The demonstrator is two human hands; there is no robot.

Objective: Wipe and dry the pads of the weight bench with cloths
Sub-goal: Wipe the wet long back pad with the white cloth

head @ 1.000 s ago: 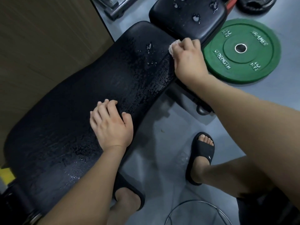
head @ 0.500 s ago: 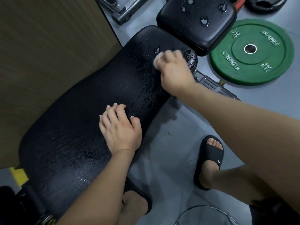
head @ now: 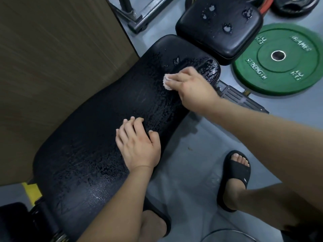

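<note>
The cloth [head: 167,82] lies bunched on the far end of the long back pad [head: 97,137], gripped and pressed down by the right hand [head: 192,86], fingers curled over it; a second ago it sat at that pad's right edge and has since swept inward. The pad's long axis runs near-left to far-right, with beaded water just beyond the cloth and puddles on the seat pad [head: 220,32] past the far end, nearer the right hand. The left hand [head: 138,147] stays flat and empty by the right edge.
</note>
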